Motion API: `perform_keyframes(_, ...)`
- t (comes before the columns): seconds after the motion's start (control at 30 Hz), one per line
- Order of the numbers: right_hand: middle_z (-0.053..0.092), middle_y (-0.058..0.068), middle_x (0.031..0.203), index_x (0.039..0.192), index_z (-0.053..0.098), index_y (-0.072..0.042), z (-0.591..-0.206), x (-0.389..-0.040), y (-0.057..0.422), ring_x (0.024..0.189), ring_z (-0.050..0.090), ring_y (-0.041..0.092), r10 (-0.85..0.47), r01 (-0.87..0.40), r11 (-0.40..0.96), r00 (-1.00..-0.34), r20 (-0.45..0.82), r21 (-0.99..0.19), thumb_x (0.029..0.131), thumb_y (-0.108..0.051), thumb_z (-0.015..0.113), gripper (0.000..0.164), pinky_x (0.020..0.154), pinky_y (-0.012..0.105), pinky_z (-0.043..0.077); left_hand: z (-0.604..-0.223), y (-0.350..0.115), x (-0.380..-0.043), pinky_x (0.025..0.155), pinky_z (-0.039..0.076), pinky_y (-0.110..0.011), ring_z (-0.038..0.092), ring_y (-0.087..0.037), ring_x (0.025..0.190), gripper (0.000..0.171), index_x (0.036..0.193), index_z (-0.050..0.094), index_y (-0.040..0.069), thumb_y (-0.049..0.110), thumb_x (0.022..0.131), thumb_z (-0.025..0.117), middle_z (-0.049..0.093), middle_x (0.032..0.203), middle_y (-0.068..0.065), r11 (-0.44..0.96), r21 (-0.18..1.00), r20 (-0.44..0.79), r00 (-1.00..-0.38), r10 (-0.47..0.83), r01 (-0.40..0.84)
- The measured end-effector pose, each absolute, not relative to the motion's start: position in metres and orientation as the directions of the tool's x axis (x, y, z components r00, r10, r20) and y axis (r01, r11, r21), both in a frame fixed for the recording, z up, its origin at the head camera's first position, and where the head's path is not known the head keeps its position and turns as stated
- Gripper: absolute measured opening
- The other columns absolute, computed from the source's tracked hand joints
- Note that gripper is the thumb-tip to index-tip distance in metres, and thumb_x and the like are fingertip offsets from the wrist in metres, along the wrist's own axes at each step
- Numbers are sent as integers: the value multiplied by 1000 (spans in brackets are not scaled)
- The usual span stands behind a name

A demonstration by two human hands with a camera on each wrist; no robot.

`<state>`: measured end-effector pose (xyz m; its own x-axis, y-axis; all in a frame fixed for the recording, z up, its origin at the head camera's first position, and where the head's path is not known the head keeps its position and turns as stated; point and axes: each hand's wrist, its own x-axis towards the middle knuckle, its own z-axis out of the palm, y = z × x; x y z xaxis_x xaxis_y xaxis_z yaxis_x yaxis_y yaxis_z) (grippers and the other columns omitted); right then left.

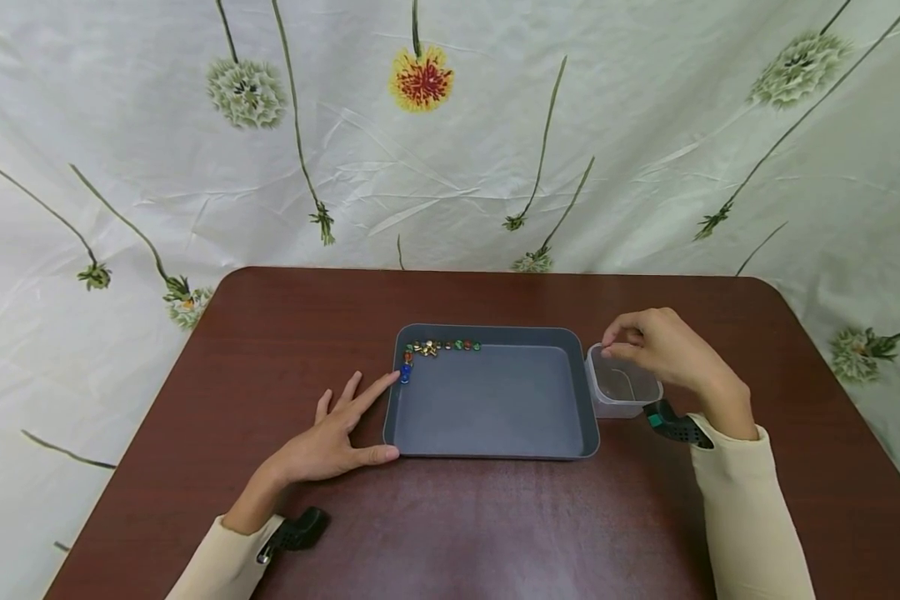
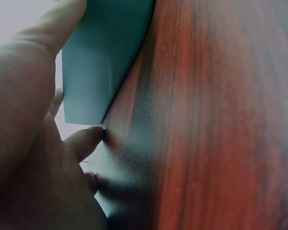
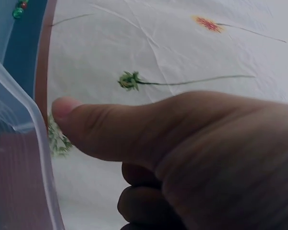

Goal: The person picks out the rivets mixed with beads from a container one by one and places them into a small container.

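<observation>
Along the far left corner of the grey tray (image 1: pixel 495 417) runs a line of small shiny beads (image 1: pixel 457 344) in green, red, gold and blue, with two blue beads (image 1: pixel 405 373) lowest on the left side. My left hand (image 1: pixel 326 446) spreads its straight fingers at the tray's left side, index fingertip at the rim by the blue beads and thumb at the near corner. Over the clear plastic box (image 1: pixel 622 408), right of the tray, is my right hand (image 1: pixel 663 350). Its fingers curl with thumb toward index; I cannot tell whether something small is between them.
The tray and box stand on a dark red-brown wooden table (image 1: pixel 480 525) with rounded far corners. Behind it hangs a white cloth (image 1: pixel 457 167) printed with flowers. The box's wall stands close against the tray's right side.
</observation>
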<state>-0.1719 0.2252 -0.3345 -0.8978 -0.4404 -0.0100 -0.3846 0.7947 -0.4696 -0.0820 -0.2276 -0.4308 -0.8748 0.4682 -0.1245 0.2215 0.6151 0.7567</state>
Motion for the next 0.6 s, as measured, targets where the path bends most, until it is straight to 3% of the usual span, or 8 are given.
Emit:
perform_keyframes(0.2,38,-7,58,87,74,-13,-342,-174,209,54,26,5,-481,-415,772,-876,-16,-482,88,-14,78,4,58,25,33,-431,-229,-82,111,-15,-70,-10,-43,154,93,161,16,35,44,89,75,17,167,-11,613,758,-124,-874,469,222)
perform_keyframes(0.4,52,-7,64,86,74,-12,-350,-175,194,56,35,8,-520,-445,737,-854,-7,-509,87,-13,79,5,55,24,33,-431,-230,-81,111,-15,-70,-10,-43,154,93,161,16,35,45,89,75,17,167,-11,619,754,-124,-877,464,221)
perform_keyframes(0.6,32,-7,56,89,75,-11,-355,-176,184,55,27,6,-556,-476,722,-831,-11,-502,88,-15,78,5,57,24,32,-431,-229,-81,111,-15,-70,-10,-42,154,93,161,16,36,46,89,75,16,168,-10,619,754,-126,-876,465,220)
